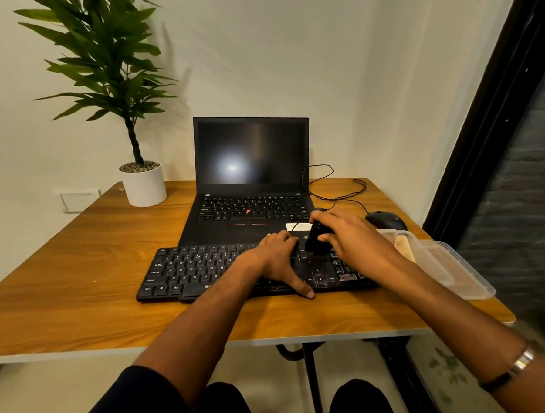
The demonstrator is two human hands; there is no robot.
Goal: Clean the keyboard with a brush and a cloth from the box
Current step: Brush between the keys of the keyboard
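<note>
In the head view, a black keyboard [224, 269] is seen lying flat on the wooden counter [79, 273], directly in front of an open laptop [251, 182]. Its long axis runs left to right across the counter, with the key legends facing the person and the number pad at the right end. The left hand [278, 258] is laid palm-down on the middle of the keyboard, fingers spread loosely and the thumb reaching to the near edge, apparently to steady it. The right hand [350, 237] is closed around a small black brush [317, 240], which is held roughly upright, slightly tilted, with its bristle end pointed down onto the keys between the main block and the number pad.

A clear plastic box [438, 260] stands at the right edge of the counter, just beside the keyboard's right end, with its lid [467, 278] lying next to it. A pale folded item inside is judged to be the cloth [404, 246], though it is partly hidden by the right wrist.

The task is judged to be in its brushing stage: the brush is out and at work on the right part of the keyboard, while the cloth has not yet been taken up. How much of the keyboard is brushed cannot be told. Wiping is left to be done.
</note>
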